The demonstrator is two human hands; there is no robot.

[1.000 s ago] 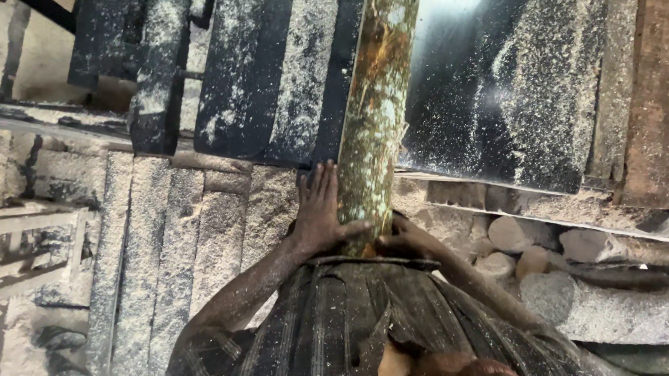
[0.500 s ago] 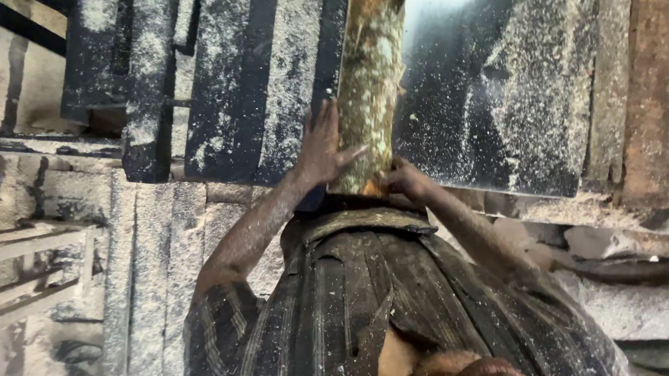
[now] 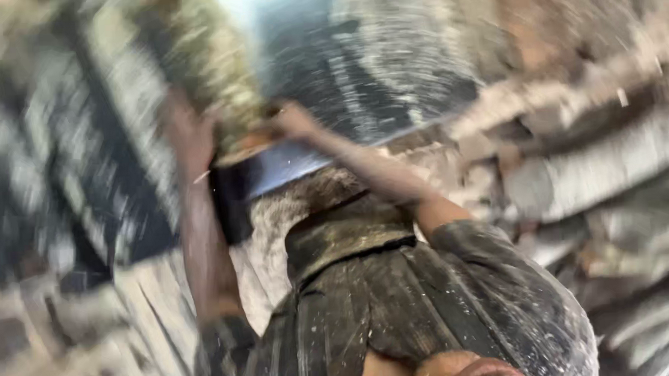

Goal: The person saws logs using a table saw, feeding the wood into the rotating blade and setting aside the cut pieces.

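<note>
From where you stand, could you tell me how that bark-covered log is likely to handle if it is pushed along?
The log looks thick and solid, so probably stiff and heavy. Its round shape suggests it could roll sideways. Both hands are at its near end, left hand and right hand, hinting it needs two. The rough bark probably grips well; blur hides finer detail.

1 head-worn view, looking steeply down over the person's chest, close, blurred, dusty machine bed ahead

View swung, blurred; log seemingly pushed farther forward.
</note>
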